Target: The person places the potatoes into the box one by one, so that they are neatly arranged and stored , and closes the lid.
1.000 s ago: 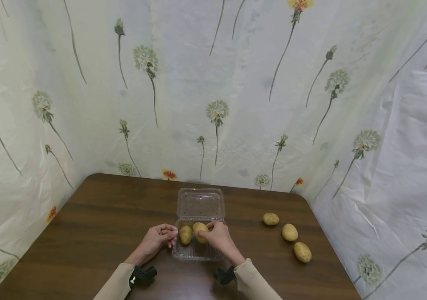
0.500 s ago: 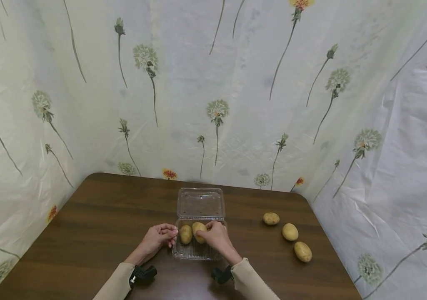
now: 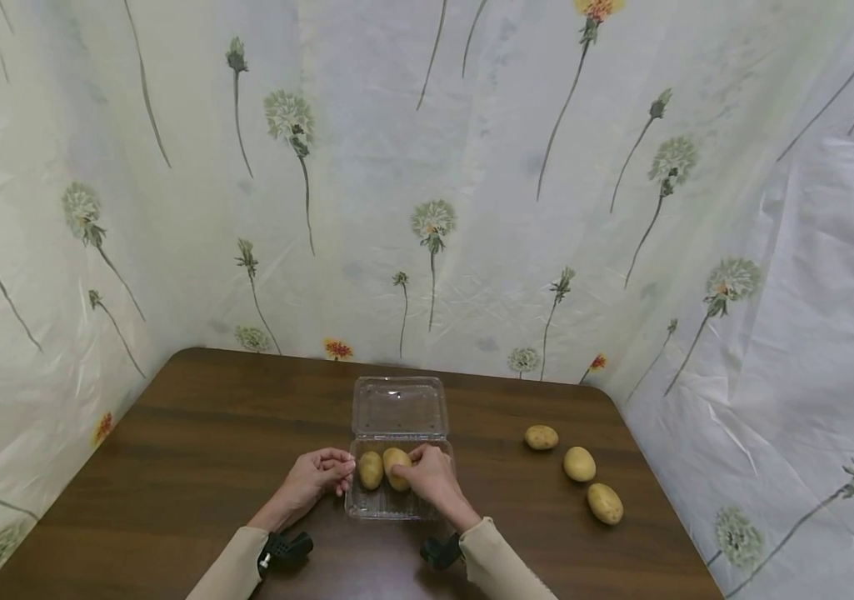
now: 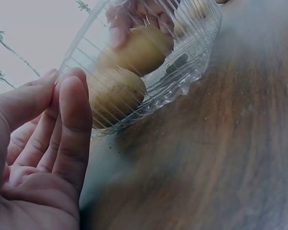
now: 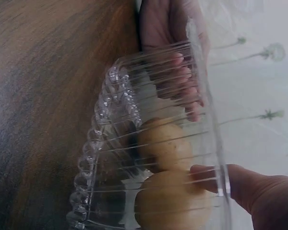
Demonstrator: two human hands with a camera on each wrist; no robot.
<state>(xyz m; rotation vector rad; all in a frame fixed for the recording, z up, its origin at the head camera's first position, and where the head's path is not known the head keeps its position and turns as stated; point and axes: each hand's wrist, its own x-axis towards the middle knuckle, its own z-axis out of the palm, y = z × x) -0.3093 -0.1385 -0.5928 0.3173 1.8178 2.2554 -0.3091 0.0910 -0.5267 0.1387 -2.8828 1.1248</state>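
Nearest, on the tabletop (image 3: 172, 492), the wrist cameras jut from the cuffs at seven and five o'clock of the clear container (image 3: 389, 505), the right one a little further inward than a second ago. At nine o'clock the left hand (image 3: 314, 475) pinches the container's rim between thumb and fingers, its place hardly altered. At three o'clock the right hand (image 3: 434, 475) reaches over the opposite rim, thumb and fingers round the gripped potato (image 3: 395, 469). That potato, about the middle of the base, sits a touch nearer the wearer than it did; the shift is small, so this looks like settling its position rather than carrying it in. Whether it bears fully on the floor I cannot tell, and the grip is not yet released. Toward nine o'clock inside, the second potato (image 3: 370, 471) lies touching it or just beside it. Well apart to the right are three loose potatoes: one (image 3: 605, 504) just past three o'clock, one (image 3: 580, 464) at three, one (image 3: 541, 437) between two and three, all unmoved and outside the container. Farthest, at twelve, the lid (image 3: 400, 408) is open, before the flowered curtain (image 3: 367, 208).
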